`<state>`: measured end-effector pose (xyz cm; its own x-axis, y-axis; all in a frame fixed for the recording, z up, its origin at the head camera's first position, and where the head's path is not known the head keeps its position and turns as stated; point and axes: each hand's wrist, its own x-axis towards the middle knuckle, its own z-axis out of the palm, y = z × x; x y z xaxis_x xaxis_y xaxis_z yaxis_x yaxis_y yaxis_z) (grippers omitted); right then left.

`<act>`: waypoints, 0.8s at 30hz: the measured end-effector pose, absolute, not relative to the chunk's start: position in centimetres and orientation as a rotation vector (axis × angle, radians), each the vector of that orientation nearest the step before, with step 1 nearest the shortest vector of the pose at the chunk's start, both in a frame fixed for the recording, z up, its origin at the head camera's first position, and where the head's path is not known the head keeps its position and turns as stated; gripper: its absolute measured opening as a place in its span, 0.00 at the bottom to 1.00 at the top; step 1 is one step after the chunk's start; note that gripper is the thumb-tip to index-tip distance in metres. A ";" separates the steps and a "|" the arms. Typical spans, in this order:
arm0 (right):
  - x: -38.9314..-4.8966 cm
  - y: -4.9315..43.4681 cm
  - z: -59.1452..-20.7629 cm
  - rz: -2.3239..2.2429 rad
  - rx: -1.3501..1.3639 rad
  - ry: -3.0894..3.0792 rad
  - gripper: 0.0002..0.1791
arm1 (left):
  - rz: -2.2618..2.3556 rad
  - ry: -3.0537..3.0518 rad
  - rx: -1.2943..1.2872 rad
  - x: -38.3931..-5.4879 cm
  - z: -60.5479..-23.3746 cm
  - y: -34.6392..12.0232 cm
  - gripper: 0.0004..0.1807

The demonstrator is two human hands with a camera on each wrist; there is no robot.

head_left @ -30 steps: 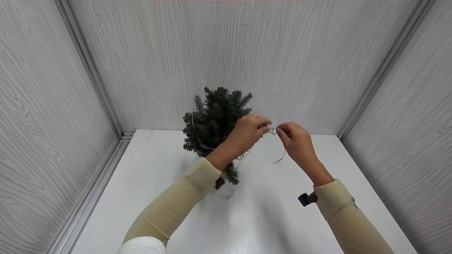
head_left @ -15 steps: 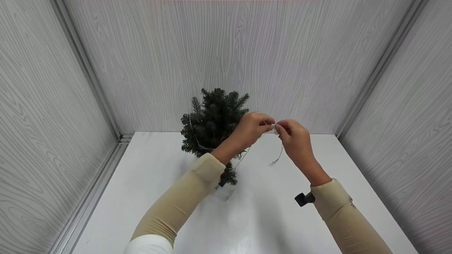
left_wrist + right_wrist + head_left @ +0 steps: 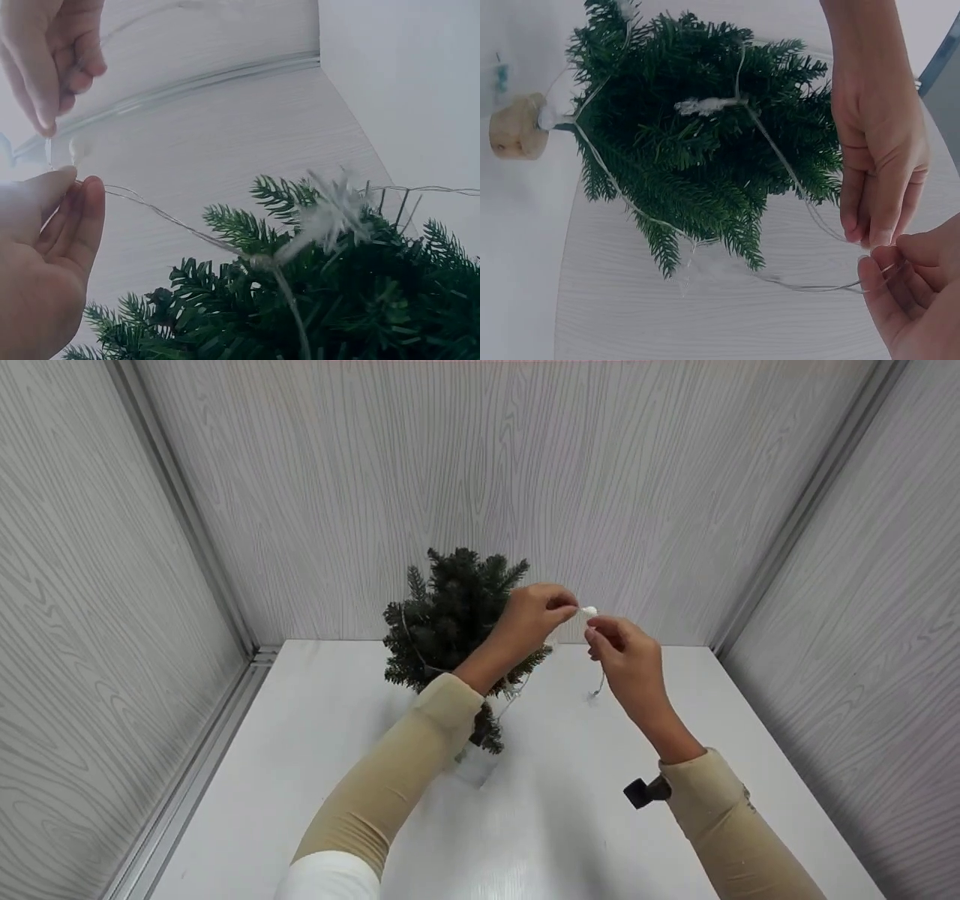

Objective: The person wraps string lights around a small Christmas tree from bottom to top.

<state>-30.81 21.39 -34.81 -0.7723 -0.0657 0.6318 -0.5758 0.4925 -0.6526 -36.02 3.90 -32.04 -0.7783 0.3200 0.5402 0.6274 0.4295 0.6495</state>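
Observation:
A small green artificial Christmas tree (image 3: pixel 450 619) stands at mid-table, wound with a thin clear-wired string of lights (image 3: pixel 615 180). Frosty white ornaments (image 3: pixel 334 214) sit along the wire. To the right of the tree, my left hand (image 3: pixel 532 615) pinches the wire between thumb and fingers, close to a small white piece (image 3: pixel 589 611). My right hand (image 3: pixel 628 660) faces it and pinches the same string with thumb and forefinger. From the right hand a short wire end (image 3: pixel 602 682) dangles. Fingers partly hide the held section.
The tree's round wooden base (image 3: pixel 517 127) shows in the right wrist view. A clear, see-through item (image 3: pixel 476 765) lies in front of the tree on the white table (image 3: pixel 315 735). Wood-grain panels (image 3: pixel 480 472) enclose the back and both sides.
Both hands first came closer together, then the left hand rose slightly and the gap widened. The white piece now shows above the right fingertips. The tree stays in place.

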 end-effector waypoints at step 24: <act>-32.1 19.8 -32.4 1.579 0.488 -2.160 0.12 | -1.264 -2.251 -0.668 -37.5 -29.1 5.2 0.09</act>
